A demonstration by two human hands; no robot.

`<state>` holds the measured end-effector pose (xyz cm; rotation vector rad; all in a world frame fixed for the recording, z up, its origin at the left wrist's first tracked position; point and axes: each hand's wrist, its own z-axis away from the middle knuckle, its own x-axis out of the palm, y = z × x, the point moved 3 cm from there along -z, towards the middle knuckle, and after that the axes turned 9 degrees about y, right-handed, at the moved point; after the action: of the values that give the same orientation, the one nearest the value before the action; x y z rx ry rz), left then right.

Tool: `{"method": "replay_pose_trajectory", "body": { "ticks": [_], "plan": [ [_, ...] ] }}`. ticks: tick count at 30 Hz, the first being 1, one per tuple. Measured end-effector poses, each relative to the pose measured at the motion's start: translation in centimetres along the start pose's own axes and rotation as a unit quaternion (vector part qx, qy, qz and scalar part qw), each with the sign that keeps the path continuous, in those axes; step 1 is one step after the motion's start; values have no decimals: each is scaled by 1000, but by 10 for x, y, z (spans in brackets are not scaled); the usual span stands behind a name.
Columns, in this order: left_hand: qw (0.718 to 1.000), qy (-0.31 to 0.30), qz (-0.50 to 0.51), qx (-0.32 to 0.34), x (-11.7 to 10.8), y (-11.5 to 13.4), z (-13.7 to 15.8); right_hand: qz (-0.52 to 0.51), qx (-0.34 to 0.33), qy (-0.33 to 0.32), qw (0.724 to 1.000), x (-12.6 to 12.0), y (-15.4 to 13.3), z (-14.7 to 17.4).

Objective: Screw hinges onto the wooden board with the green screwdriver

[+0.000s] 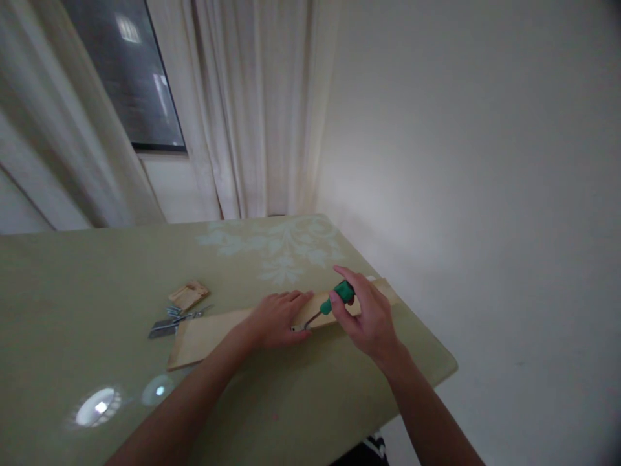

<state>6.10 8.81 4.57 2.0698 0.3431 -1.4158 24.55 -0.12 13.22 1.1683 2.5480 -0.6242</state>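
Observation:
A long, pale wooden board [213, 333] lies flat on the table near its right end. My left hand [276, 318] presses down on the board, with the fingers over its top and the thumb along the near edge. Beside that thumb sits a small metal piece [297, 328], perhaps a hinge or bracket; part of it is covered. In my right hand [366, 314] is a screwdriver [339, 296] with a green handle, gripped by thumb and fingers. It tilts down to the left, its tip at the metal piece.
Left of the board are small wooden pieces [189, 295], a grey flat piece [162, 328] and several small metal parts [187, 316]. The glossy green table [97, 278] has a rounded right corner. A white wall [466, 194] rises along its right side, and curtains [242, 110] hang behind.

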Motion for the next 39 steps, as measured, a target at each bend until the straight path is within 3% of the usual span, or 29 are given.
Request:
{"method": "replay_pose_trajectory", "body": {
  "ticks": [24,31,35,39],
  "plan": [
    [1000,21,15,11,1,-1,1,-1,-45,-48,998,10,-9,-11],
    [1000,20,-8,3,5,-4,1,129,-26,-61,989,16,-10,-20],
    [1000,22,8,7,6,-6,1,-2,-37,-133,990,23,-6,-27],
    [1000,30,6,2,7,-9,0,-114,-73,-219,966,21,-2,-41]
  ]
}}
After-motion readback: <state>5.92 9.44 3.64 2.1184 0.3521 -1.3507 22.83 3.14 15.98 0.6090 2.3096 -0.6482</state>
